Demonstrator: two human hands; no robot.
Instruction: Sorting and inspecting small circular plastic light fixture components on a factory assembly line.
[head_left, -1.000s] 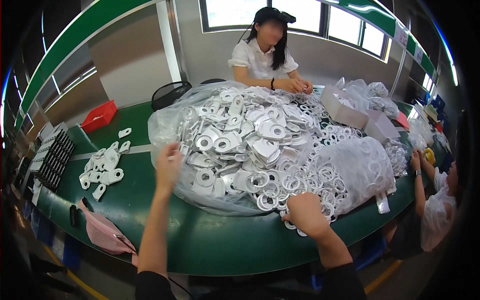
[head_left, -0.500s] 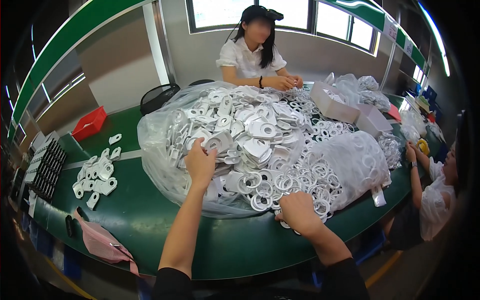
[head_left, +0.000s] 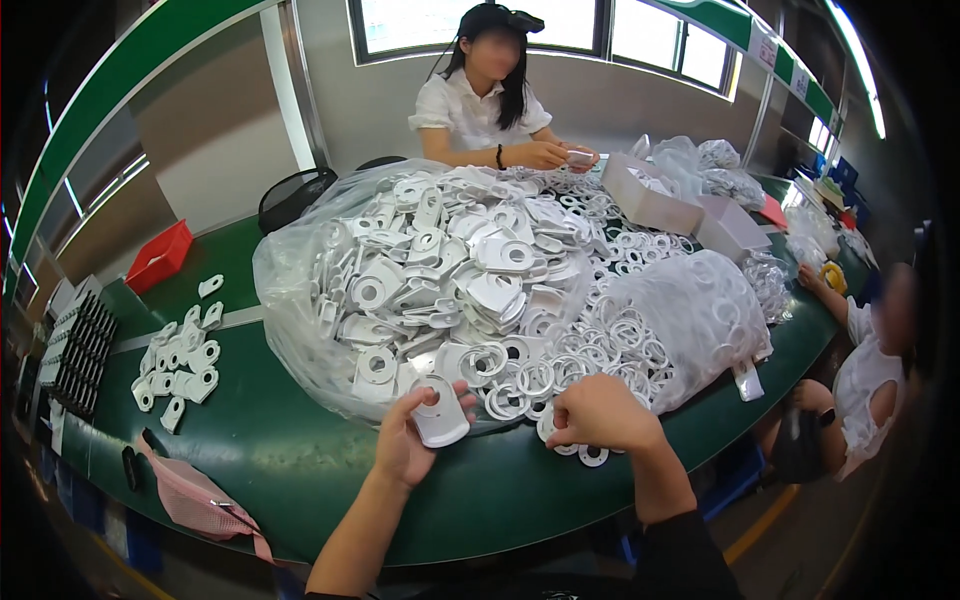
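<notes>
My left hand (head_left: 408,440) grips a white plastic plate (head_left: 440,418) with a round hole, held tilted just in front of the pile. Closed fingers on my right hand (head_left: 605,415) pinch what looks like a white ring (head_left: 547,422) at the near edge of the loose rings. A large heap of white holed plates (head_left: 430,250) lies on an opened clear plastic bag (head_left: 285,290). To its right spread many white rings (head_left: 600,345), some inside a second clear bag (head_left: 700,310).
On the left of the green table (head_left: 290,470) lie loose white plates (head_left: 175,365), a red bin (head_left: 158,256), stacked dark trays (head_left: 78,350) and a pink pouch (head_left: 195,490). White boxes (head_left: 650,200) stand back right. A co-worker (head_left: 480,110) handles a part opposite; another person sits at right.
My left hand has come from the heap toward me, bringing a plate with it. My right hand stays by the rings. The person at right has lowered one arm.
</notes>
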